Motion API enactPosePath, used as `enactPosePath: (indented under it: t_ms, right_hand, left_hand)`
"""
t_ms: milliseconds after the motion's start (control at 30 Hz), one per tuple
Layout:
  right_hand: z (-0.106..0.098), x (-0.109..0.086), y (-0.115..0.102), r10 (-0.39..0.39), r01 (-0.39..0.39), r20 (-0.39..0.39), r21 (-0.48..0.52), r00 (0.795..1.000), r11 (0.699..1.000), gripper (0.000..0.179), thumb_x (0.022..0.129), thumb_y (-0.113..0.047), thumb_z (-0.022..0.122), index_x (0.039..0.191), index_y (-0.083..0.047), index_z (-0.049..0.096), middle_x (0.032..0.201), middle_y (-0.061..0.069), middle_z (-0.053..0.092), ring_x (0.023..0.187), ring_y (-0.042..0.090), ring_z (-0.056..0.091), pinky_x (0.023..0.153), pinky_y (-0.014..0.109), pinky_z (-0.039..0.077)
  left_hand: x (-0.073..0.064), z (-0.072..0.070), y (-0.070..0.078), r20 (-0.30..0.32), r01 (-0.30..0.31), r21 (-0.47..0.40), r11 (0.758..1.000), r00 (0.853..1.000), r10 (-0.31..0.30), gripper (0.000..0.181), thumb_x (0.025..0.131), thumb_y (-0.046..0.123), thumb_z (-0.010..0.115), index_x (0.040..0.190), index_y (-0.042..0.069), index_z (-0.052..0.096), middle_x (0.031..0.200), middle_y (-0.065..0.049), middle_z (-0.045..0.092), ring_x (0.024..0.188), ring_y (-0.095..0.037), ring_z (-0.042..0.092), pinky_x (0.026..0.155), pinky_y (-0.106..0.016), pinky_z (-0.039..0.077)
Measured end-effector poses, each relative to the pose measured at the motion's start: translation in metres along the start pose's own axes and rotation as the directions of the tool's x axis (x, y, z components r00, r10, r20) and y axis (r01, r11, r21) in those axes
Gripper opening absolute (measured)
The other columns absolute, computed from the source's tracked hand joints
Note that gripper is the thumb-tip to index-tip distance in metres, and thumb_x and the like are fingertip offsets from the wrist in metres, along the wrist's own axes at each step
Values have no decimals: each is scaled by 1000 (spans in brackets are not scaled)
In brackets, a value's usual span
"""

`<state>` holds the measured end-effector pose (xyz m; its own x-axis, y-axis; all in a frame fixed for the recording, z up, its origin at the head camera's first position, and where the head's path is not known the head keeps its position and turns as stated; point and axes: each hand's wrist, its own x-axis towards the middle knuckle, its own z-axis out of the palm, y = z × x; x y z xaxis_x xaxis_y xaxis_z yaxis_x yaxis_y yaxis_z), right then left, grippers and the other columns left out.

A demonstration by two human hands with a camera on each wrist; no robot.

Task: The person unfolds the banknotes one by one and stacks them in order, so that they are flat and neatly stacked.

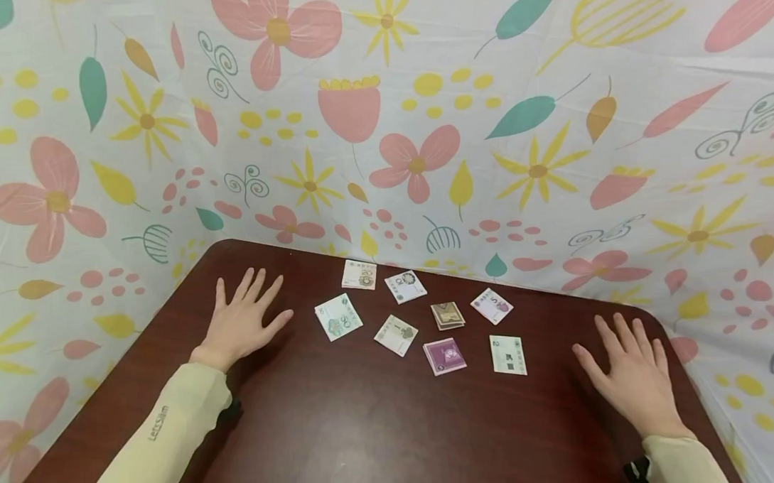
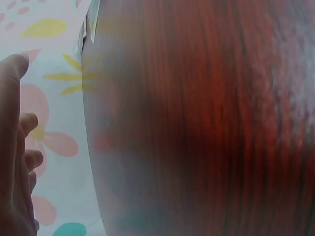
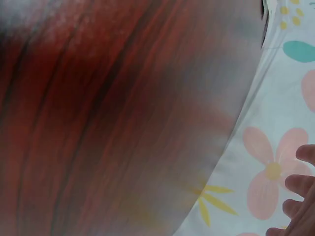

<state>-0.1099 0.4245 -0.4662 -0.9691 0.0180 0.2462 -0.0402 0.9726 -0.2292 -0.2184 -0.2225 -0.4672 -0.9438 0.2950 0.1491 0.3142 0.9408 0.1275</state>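
Observation:
My left hand (image 1: pixel 242 321) is spread with straight fingers, palm down, over the left part of the table and holds nothing. Nearest to it lies a small green note (image 1: pixel 338 317) marked 50, like paper money. On the right side, my right hand (image 1: pixel 635 375) is likewise spread and bare; closest to it is a pale green note (image 1: pixel 509 354) marked 2. Between the hands lie a brownish note (image 1: pixel 359 274), a bluish note (image 1: pixel 406 286), an olive note (image 1: pixel 397 335) and a purplish note (image 1: pixel 492 306). A purple folded stack (image 1: pixel 445 357) and a gold-brown one (image 1: pixel 448 315) sit among them.
The dark red wooden table (image 1: pixel 342 428) has rounded far corners. A white flower-printed cloth (image 1: pixel 424 219) hangs right behind its back edge and along both sides. In the wrist views, the table's edge runs beside the cloth.

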Motion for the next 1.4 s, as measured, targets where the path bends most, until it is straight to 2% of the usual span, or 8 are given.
enactPosePath:
  t_ms: [133,267,433,667,867,1033,1200,1400]
  right_hand:
    - [1,-3,-7,-35,35,-21,5,999,999,73,104,-46,59,155,2,39,160,37,28,155,52,8,118,73,5]
    - [3,-3,-17,-121,121,-99,-9,988,993,61,100,-33,68,144,5,51,149,38,44,142,58,33,106,76,27]
    - [6,-3,-37,-214,216,-171,-8,962,976,49,92,-21,75,133,4,61,133,31,58,123,53,52,90,72,41]
    - [10,-9,-75,-281,288,-156,25,947,957,39,89,-14,78,123,1,67,112,21,69,104,43,62,85,61,49]
    - [19,-17,-108,-382,389,-163,13,910,921,33,83,-13,81,112,-2,70,97,10,70,88,30,63,77,50,54]
    - [30,-23,-131,-438,447,-152,28,886,894,31,82,-14,83,109,-5,71,99,5,72,90,24,65,78,45,55]
    - [38,-28,-147,-459,468,-115,62,881,882,29,85,-17,82,110,-8,72,101,1,72,95,20,67,81,43,57]
    - [44,-31,-158,-458,462,-70,68,886,884,27,88,-21,81,110,-10,72,101,-2,71,93,17,66,79,40,57]
  left_hand:
    - [1,2,7,-15,-9,-10,1000,1000,9,81,100,66,48,163,17,35,167,-23,30,157,-42,18,117,-75,2]
    - [-1,4,17,-39,-34,-48,998,999,32,79,100,64,51,162,17,38,160,-23,40,150,-44,30,118,-74,7]
    - [-4,5,31,-80,-72,-100,992,995,65,71,101,57,58,155,13,48,144,-21,54,132,-42,48,110,-68,27]
    - [2,13,49,-81,-84,-163,983,994,72,58,100,45,67,144,8,57,134,-19,61,122,-40,56,97,-60,40]
    - [13,21,58,-70,-52,-197,979,997,39,52,100,38,70,140,7,60,129,-19,65,116,-39,59,89,-54,44]
    - [22,25,64,-53,-26,-213,977,998,16,48,99,36,71,137,6,62,126,-19,66,113,-39,60,86,-53,45]
    - [29,26,70,-16,9,-214,977,1000,-13,47,98,36,73,133,5,65,125,-19,66,113,-39,61,88,-54,46]
    - [32,25,77,54,43,-183,982,998,-33,42,95,30,79,123,2,68,117,-19,66,107,-39,61,85,-54,48]
